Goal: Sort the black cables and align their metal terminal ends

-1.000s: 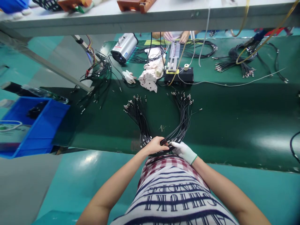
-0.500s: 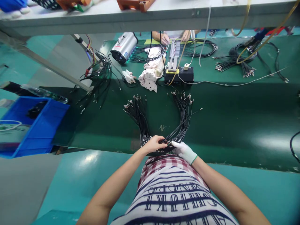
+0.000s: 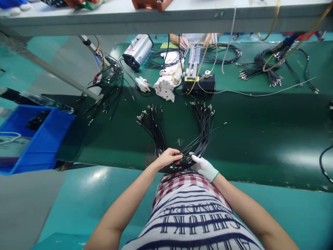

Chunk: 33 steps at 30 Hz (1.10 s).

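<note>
A thick bundle of black cables (image 3: 204, 133) lies in a U on the green table, its curve towards me and its metal-tipped ends pointing away. Bare, my left hand (image 3: 170, 158) is closed at the curve, thumb and fingers pinching a few of the cables a little above the rest. My right hand (image 3: 204, 167), in a white glove with a green cuff, is wrapped round the right side of the curve. Its thumb lies on top and the other fingers are mostly hidden under the cables.
Beyond the bundle stand a black box (image 3: 200, 84) with a metal fixture, crumpled cloth (image 3: 166, 86), a white glove (image 3: 143, 84) and a silver device (image 3: 137, 52). Another person's hands (image 3: 183, 43) work at the far side. A blue bin (image 3: 49, 135) stands left; a shelf (image 3: 166, 26) crosses above.
My left hand has shifted slightly left and away from me, lifting a few cables apart from the bundle. My right hand stays almost in place.
</note>
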### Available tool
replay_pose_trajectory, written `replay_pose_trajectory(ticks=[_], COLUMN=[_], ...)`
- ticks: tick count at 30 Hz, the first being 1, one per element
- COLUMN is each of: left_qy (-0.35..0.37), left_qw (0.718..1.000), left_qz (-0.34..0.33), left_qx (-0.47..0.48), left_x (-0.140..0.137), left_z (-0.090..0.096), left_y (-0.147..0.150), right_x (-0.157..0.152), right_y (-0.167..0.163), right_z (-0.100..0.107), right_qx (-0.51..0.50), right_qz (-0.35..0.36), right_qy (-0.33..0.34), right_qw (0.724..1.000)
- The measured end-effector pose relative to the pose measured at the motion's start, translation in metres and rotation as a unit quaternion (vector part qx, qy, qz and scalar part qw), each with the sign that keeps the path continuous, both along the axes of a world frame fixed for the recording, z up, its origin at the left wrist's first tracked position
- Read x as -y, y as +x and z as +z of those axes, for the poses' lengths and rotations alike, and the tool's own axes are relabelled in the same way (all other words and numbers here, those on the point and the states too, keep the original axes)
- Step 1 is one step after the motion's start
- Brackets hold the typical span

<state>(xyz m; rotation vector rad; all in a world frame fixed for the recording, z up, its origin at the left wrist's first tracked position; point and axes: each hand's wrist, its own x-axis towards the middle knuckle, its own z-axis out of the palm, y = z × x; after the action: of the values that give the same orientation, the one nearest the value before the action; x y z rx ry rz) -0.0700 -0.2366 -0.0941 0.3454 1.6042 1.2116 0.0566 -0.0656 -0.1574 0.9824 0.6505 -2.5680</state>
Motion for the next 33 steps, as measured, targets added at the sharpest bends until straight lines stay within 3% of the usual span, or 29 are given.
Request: replay_pose_trajectory(ticks=[8, 18, 33], left_qy=[-0.009, -0.012, -0.065], left_qw=[1.0, 1.0, 0.993], left_qz=[0.017, 0.022, -0.036], left_qx=[-0.014, 0.011, -0.095], left_x=[0.002, -0.005, -0.016], left_z=[-0.005, 0.002, -0.005], left_y=[-0.001, 0.002, 0.01], right_x=[0.001, 0.001, -0.002], right_y=[0.0, -0.001, -0.004], right_z=[-0.002, -0.001, -0.001], right_qx=[-0.001, -0.003, 0.015], right_qz=[-0.006, -0.008, 0.021], right_qy=[-0.003, -0.005, -0.009], right_qw=[1.0, 1.0, 1.0])
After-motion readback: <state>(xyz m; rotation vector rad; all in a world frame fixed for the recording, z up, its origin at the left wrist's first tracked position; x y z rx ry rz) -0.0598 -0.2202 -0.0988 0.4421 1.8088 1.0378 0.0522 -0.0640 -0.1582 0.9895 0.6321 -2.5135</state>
